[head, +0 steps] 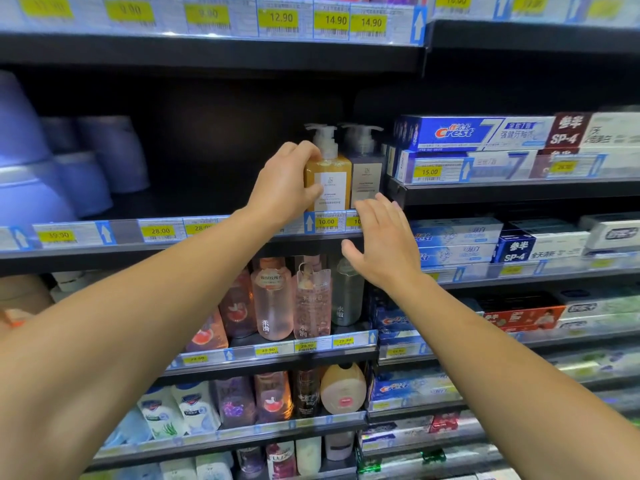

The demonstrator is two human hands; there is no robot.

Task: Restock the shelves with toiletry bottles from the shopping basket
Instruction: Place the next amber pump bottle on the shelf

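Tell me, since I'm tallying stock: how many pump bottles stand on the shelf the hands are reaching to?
2. An amber pump bottle, gripped by the left hand, and a grey pump bottle directly to its right. The dark shelf behind could hide more.

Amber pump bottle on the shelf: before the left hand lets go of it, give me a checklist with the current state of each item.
1. Left hand grips the amber pump bottle: ok.
2. Bottle upright, label facing out: ok.
3. Bottle base fully on the shelf: cannot tell, the price strip hides it.
4. It stands close beside the grey pump bottle, pumps not tangled: ok.
5. Right hand open, holding nothing, in front of the shelf edge: ok.
6. Free shelf space left of the bottle: ok.
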